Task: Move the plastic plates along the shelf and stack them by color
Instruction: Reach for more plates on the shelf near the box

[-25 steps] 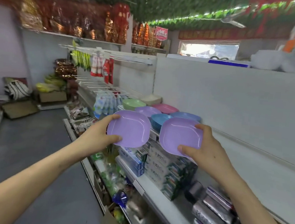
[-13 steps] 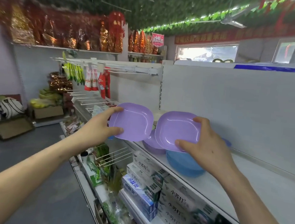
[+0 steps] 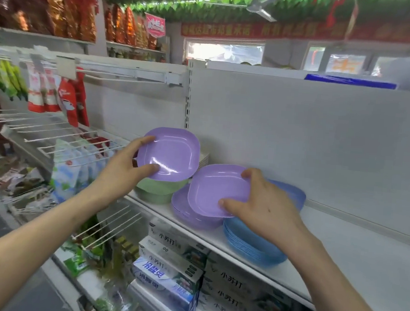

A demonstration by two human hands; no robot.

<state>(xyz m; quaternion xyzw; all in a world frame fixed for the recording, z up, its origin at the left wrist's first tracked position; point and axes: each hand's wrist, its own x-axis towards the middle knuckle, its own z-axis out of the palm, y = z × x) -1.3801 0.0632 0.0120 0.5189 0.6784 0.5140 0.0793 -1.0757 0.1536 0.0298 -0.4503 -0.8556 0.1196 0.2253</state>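
Left hand (image 3: 125, 170) grasps first purple plate (image 3: 172, 153) by its rim, above the green stack (image 3: 159, 188). Right hand (image 3: 266, 210) grasps second purple plate (image 3: 217, 191) over the purple stack (image 3: 189, 212); blue stack (image 3: 248, 242) lies beneath that hand.

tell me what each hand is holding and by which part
The left hand grips the upper purple plate by its left rim. The right hand grips the lower purple plate by its right rim, just over the purple stack.

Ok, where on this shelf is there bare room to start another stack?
Bare shelf runs right of the blue stack, up to the back panel. Leftward is crowded: purple stack, green stack and cream stack sit close.
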